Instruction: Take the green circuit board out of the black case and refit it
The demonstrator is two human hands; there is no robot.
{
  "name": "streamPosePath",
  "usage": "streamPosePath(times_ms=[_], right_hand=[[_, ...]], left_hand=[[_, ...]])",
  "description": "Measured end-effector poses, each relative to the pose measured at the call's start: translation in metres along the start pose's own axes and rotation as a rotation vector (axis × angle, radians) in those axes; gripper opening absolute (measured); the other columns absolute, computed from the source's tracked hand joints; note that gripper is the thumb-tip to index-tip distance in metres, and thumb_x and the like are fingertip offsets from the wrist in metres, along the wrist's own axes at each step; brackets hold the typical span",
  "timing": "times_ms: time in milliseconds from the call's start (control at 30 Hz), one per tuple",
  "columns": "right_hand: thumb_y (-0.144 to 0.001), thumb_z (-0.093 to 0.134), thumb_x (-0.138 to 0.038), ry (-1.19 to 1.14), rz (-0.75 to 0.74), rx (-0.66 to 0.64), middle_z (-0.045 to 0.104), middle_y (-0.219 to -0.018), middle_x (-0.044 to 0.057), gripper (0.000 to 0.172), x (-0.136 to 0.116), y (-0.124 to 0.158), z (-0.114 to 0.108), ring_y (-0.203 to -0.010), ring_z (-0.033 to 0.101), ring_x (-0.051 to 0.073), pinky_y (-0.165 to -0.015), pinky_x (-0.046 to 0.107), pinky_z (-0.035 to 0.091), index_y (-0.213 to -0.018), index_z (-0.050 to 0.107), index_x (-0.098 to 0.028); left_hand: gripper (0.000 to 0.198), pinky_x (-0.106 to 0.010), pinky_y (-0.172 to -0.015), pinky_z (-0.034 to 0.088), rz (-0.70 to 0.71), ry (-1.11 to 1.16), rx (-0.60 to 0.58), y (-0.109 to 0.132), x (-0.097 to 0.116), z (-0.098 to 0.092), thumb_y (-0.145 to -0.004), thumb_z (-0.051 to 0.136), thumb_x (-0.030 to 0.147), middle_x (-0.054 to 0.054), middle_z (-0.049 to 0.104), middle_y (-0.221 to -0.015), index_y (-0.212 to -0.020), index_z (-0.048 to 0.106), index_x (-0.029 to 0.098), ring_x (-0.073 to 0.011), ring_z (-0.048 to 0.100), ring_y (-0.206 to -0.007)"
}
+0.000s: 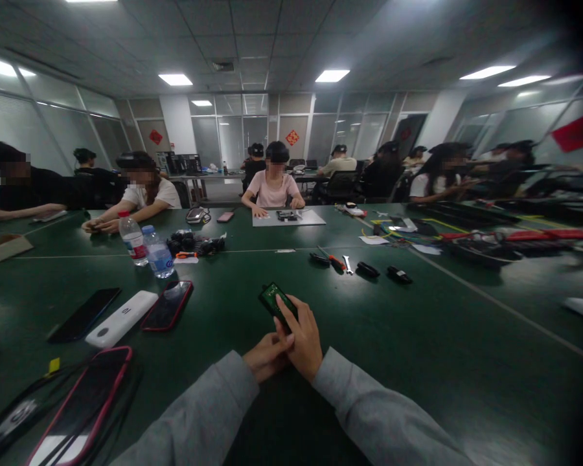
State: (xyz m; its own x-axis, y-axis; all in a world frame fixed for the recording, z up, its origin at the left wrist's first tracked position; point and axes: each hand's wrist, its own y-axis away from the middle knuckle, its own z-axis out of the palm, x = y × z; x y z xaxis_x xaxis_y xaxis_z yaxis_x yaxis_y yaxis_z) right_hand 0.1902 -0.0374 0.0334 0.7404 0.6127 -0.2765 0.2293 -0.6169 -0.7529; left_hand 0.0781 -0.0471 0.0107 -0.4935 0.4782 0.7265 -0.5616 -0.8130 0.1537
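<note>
In the middle of the view I see a small green circuit board (272, 297) in a black casing, held tilted above the green table. My right hand (306, 336) is closed around its right side, with a finger lying across the board's face. Underneath, my left hand (267, 356) is closed at the lower end of the casing, its thumb meeting the right hand. The left fingers are mostly hidden behind the right hand. Beyond my hands lie a screwdriver (337, 263), a small wrench (348, 265) and black casing-like parts (368, 270).
On the left lie several phones, including a red-rimmed one (168, 305), a white power bank (121, 318) and cables. Two water bottles (159, 252) stand behind them. Wires and red-handled tools (548, 235) fill the right. A person (274, 188) sits opposite at a white board.
</note>
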Motion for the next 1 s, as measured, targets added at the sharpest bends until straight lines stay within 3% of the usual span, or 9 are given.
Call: streamPosePath(times_ms=[200,367,567,800,1000], right_hand=[[-0.084,0.049,-0.021,-0.016,-0.034,0.034,0.041,-0.126,0.010,0.052,-0.0034,0.0040,-0.0024,-0.109,0.044,0.022,-0.086,0.038,0.043,-0.134,0.037,-0.025],[-0.083,0.051,-0.020,0.008,-0.047,0.067,0.042,-0.124,0.010,0.052,0.0026,0.0030,-0.0015,-0.109,0.045,0.021,-0.086,0.038,0.043,-0.133,0.038,-0.025],[-0.083,0.050,-0.020,-0.020,-0.039,0.061,0.041,-0.126,0.010,0.053,-0.0017,0.0030,-0.0040,-0.110,0.044,0.022,-0.087,0.039,0.043,-0.134,0.036,-0.026],[-0.084,0.048,-0.021,-0.016,-0.036,0.069,0.042,-0.125,0.009,0.051,0.0027,0.0036,-0.0023,-0.110,0.045,0.023,-0.087,0.040,0.044,-0.133,0.038,-0.027],[-0.084,0.047,-0.021,-0.041,-0.041,0.053,0.041,-0.127,0.010,0.052,-0.0002,0.0044,-0.0021,-0.112,0.044,0.024,-0.088,0.042,0.043,-0.134,0.037,-0.027]], left_hand=[[0.054,-0.043,-0.101,0.028,0.062,-0.065,-0.090,0.0033,-0.0035,0.0026,-0.066,0.071,0.037,-0.017,0.061,-0.108,-0.110,0.057,0.009,-0.0262,0.053,-0.110],[0.054,-0.045,-0.101,0.028,0.032,-0.165,-0.039,0.0050,-0.0023,0.0039,-0.068,0.068,0.039,-0.021,0.060,-0.108,-0.107,0.057,0.004,-0.0279,0.053,-0.109],[0.057,-0.047,-0.098,0.031,0.109,-0.226,-0.062,0.0053,-0.0024,0.0044,-0.067,0.068,0.039,-0.020,0.059,-0.111,-0.113,0.056,0.007,-0.0307,0.052,-0.109],[0.051,-0.044,-0.102,0.027,0.081,-0.277,-0.031,0.0070,-0.0039,0.0030,-0.072,0.063,0.040,-0.018,0.059,-0.111,-0.110,0.057,0.007,-0.0278,0.049,-0.113],[0.053,-0.044,-0.099,0.030,0.119,-0.243,-0.015,0.0055,-0.0013,0.0046,-0.064,0.071,0.038,-0.017,0.061,-0.105,-0.106,0.058,0.008,-0.0283,0.053,-0.108]])
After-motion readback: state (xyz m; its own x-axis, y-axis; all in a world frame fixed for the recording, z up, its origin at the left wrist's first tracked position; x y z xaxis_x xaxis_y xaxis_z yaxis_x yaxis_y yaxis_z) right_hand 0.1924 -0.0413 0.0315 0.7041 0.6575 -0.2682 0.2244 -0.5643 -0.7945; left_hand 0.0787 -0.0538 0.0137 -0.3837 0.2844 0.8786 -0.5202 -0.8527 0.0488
